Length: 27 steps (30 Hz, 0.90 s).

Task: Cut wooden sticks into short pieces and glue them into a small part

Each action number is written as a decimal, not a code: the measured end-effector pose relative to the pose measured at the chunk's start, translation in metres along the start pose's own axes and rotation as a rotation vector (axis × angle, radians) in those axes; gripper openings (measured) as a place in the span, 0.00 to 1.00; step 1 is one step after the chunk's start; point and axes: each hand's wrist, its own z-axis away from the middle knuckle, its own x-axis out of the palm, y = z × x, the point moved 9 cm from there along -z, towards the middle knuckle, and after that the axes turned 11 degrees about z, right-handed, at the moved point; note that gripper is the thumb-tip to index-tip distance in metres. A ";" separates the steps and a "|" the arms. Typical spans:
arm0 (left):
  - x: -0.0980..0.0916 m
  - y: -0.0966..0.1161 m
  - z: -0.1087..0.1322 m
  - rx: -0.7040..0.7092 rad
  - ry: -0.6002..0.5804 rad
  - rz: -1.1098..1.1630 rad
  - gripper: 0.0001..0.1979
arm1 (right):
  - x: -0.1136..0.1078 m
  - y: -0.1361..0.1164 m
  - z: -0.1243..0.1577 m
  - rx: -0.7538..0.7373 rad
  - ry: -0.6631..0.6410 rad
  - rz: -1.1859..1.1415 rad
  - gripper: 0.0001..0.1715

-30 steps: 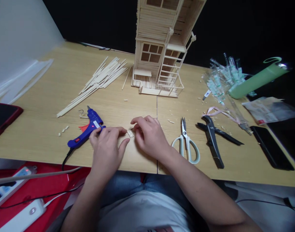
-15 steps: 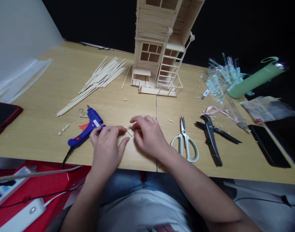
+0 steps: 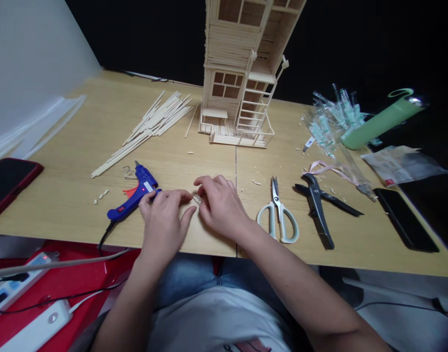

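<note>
A tiny panel of short wooden sticks [image 3: 198,199] lies between my two hands near the table's front edge. My right hand [image 3: 222,205] curls over its right side, fingertips and thumb closed on it; part of the panel is hidden there. My left hand [image 3: 164,212] rests on the table with thumb and index finger apart, the index tip at the panel's left edge. Just left of that hand lies a blue hot glue gun [image 3: 134,195] with an orange trigger. Beyond my hands stands a wooden stick model house [image 3: 225,58] with a ladder and railings.
Thin wooden sticks [image 3: 156,117] are piled at back left. Scissors [image 3: 277,210], black cutters [image 3: 317,208] and a black phone-like slab [image 3: 407,220] lie on the right. Behind them are clear plastic wrappers [image 3: 324,129] and a green bottle [image 3: 379,122]. A red-cased phone [image 3: 11,181] sits far left.
The camera view has shifted slightly, so the tabletop items appear a little displaced. Both hands keep almost the same pose around the small stick panel.
</note>
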 end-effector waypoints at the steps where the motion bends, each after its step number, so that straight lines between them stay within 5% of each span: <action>1: 0.000 0.000 0.000 0.004 0.000 -0.004 0.06 | 0.000 0.000 0.000 0.000 0.000 -0.001 0.24; 27: -0.002 -0.001 0.000 -0.002 0.021 0.038 0.05 | -0.001 0.000 0.001 0.021 -0.013 -0.065 0.24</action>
